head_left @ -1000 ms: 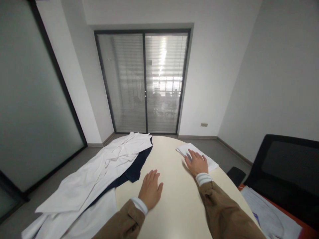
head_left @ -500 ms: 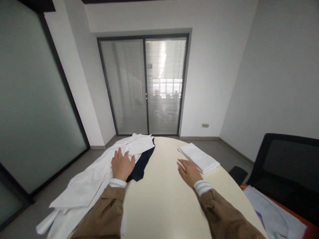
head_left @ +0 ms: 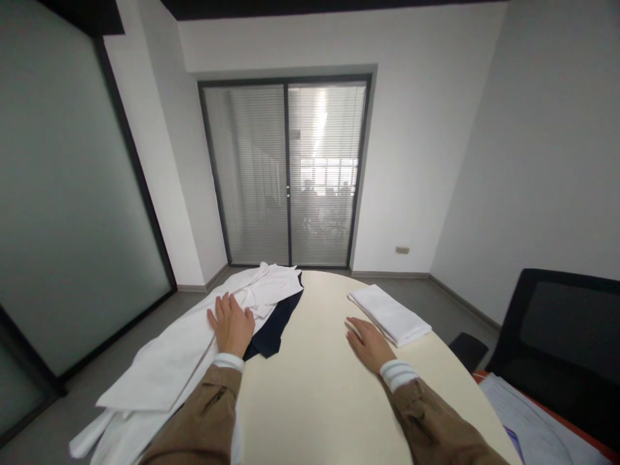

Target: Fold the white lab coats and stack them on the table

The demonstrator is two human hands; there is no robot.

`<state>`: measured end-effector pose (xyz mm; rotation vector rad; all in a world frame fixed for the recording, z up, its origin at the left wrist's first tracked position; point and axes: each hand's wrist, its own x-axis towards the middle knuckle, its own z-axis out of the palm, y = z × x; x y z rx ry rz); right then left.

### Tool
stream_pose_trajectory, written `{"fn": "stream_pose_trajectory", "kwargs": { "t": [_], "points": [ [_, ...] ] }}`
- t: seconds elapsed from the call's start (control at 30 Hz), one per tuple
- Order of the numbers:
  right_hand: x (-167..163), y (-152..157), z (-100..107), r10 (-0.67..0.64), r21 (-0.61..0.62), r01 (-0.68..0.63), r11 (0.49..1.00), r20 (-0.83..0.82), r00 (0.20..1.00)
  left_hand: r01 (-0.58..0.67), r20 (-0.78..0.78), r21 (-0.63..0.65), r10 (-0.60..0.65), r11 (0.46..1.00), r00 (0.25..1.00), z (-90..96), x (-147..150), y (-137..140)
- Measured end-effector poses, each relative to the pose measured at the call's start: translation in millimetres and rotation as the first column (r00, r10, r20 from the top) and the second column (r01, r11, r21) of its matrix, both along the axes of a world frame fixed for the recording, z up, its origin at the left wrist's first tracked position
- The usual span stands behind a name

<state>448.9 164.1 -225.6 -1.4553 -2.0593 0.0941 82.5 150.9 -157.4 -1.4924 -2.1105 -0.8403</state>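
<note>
- Resting flat with fingers spread and grasping nothing, the left hand (head_left: pixel 232 325) lies on one white garment (head_left: pixel 194 342) at the table's (head_left: pixel 320 400) left edge.
- One dark garment (head_left: pixel 274 320) lies under it.
- Right hand (head_left: pixel 368 342), fingers loose and empty, lies palm down just beside one folded white cloth (head_left: pixel 390 314).
- One black chair (head_left: pixel 562 336) stands to the right.

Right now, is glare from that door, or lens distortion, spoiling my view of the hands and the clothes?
Head view: the blinds on the glass door blow out to white, but the left hand, white garment and right hand are evenly lit and sharp. Wide-angle distortion bends the walls and the table edge; shadows are soft.
</note>
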Motion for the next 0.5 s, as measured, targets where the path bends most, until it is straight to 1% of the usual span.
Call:
{"fn": "stream_pose_trajectory", "kwargs": {
  "t": [0.13, 0.23, 0.3, 0.37, 0.5],
  "points": [
    [0, 0, 0, 0.0, -0.008, 0.0, 1.0, 0.009, 1.0, 0.09, -0.031, 0.034, -0.088, 0.995, 0.996, 9.3, 14, -6],
    [0, 0, 2, 0.004, -0.009, -0.004, 1.0, 0.017, 1.0, 0.181, -0.032, 0.002, -0.181, 0.983, 0.983, 12.2, 27, -8],
    [-1, -1, 3, 0.008, -0.013, -0.007, 1.0, 0.02, 1.0, 0.255, -0.027, -0.029, -0.255, 0.967, 0.966, 10.7, 36, -9],
    [-2, -2, 4, 0.01, -0.014, -0.009, 1.0, 0.022, 1.0, 0.347, -0.018, -0.051, -0.349, 0.936, 0.937, 6.4, 46, -11],
    [-2, -3, 5, 0.015, -0.006, -0.015, 1.0, 0.022, 1.0, 0.53, 0.043, -0.061, -0.529, 0.846, 0.848, -4.1, 69, -20]
  ]
}}
